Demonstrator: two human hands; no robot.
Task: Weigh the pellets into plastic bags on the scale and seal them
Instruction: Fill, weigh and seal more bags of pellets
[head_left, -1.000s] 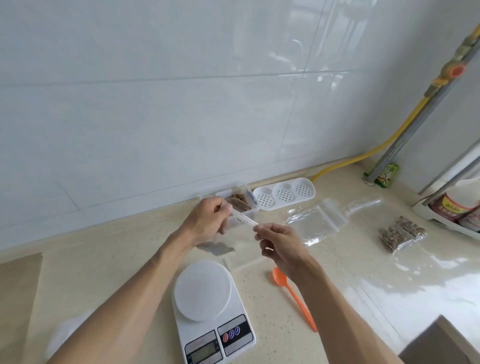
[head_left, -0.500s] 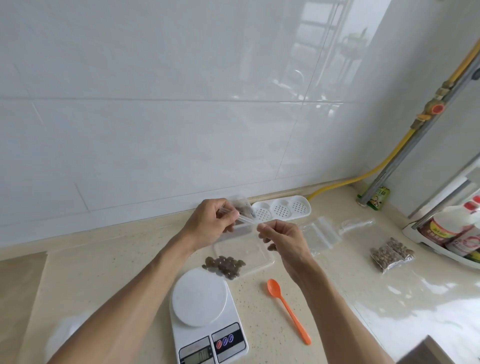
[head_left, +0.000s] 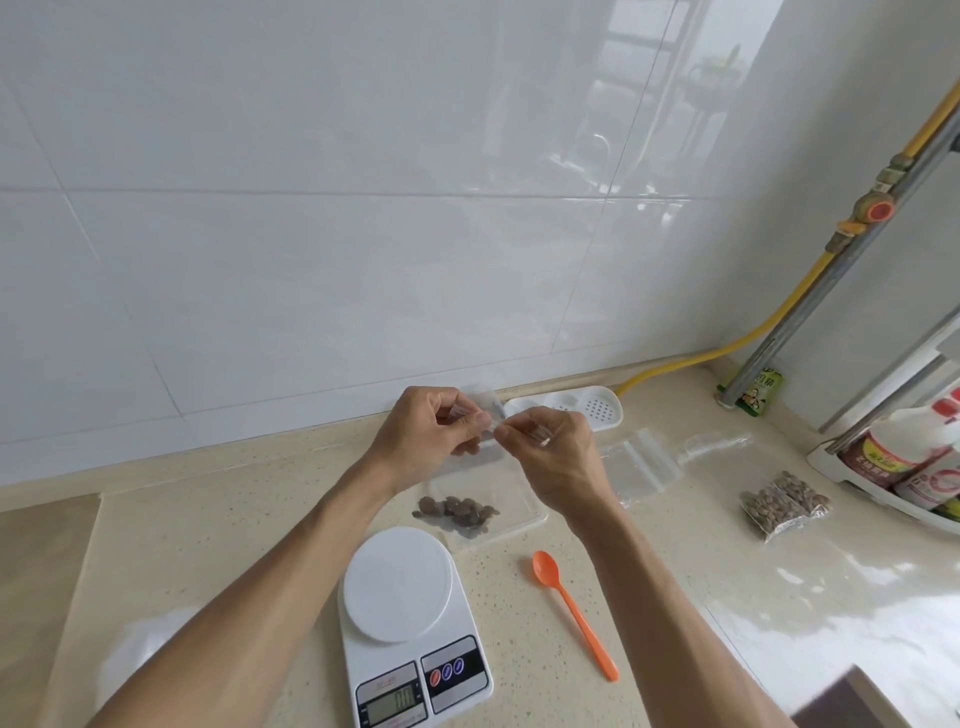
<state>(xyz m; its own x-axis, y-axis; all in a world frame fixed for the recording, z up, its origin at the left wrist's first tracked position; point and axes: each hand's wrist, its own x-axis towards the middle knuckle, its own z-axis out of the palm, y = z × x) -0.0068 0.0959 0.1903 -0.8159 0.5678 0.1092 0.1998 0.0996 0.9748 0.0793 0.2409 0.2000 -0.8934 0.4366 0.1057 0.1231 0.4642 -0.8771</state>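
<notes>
A person stood at a counter (head_left: 208, 525), seen from a head camera looking down at both bare arms. The left hand (head_left: 426, 441) and right hand (head_left: 556, 462) met above the counter, each pinching the top edge of a small clear bag (head_left: 483, 499) between curled fingers and thumb. The bag hung down with its lower end resting on the counter just behind the scale (head_left: 410, 618). A small heap of brown pellets (head_left: 457, 512) sat in its bottom. Whether the zip strip was already pressed closed was hard to tell, as the fingers hid it.

The bag looked light, thin, limp and slippery, so the firmer zip strip at the top was probably the best place to hold it. The pellets seemed loose and likely to spill if the mouth tipped.

The scale's round white plate held nothing. An orange spoon (head_left: 571, 608) lay right of it. Further right lay empty bags (head_left: 639, 462) and a filled bag (head_left: 784, 501). The counter was pale, speckled and glossy, backed by a white tiled wall (head_left: 363, 208). A yellow hose (head_left: 779, 306) ran down the right corner.
</notes>
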